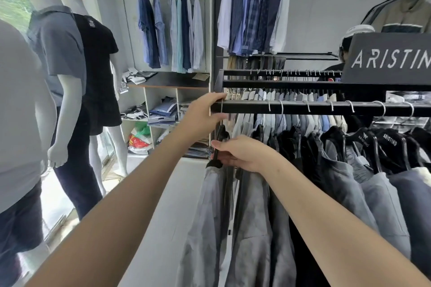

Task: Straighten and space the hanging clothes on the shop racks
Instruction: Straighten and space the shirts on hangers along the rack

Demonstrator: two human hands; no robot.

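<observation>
Left hand: your left hand (205, 112) is at the left end of the near black metal rail (326, 108). The fingers curl over the top and the thumb lies underneath.
Hook at the left hand: one thin wire hook (221, 106) crosses the rail right at your fingertips. I cannot tell whether you pinch it as well.
Right hand: your right hand (242, 154) is below the rail, back upward. Its fingers are curled round the neck of one black plastic hanger (220, 137), with the thumb laid on top.
Task garment: one pale grey shirt (205, 216) hangs from that hanger and is the leftmost on the rail. A second grey shirt (251, 228) hangs touching it on the right.
Rest of the row: dark and grey-blue tops (377, 193) on black hangers, packed close under your right forearm.
Hooks on the rail: seven more wire hooks can be counted to the right of your left hand, unevenly spaced.
Rails: two more black rails sit behind the near one, both crowded with hangers.
Mannequins: three white mannequins stand on the left: one in a grey polo (58, 37), one in a black T-shirt (98, 53), and one nearest you in light grey.
Sign: one black board lettered "ARISTIN" (387, 58) on top of the rack.
</observation>
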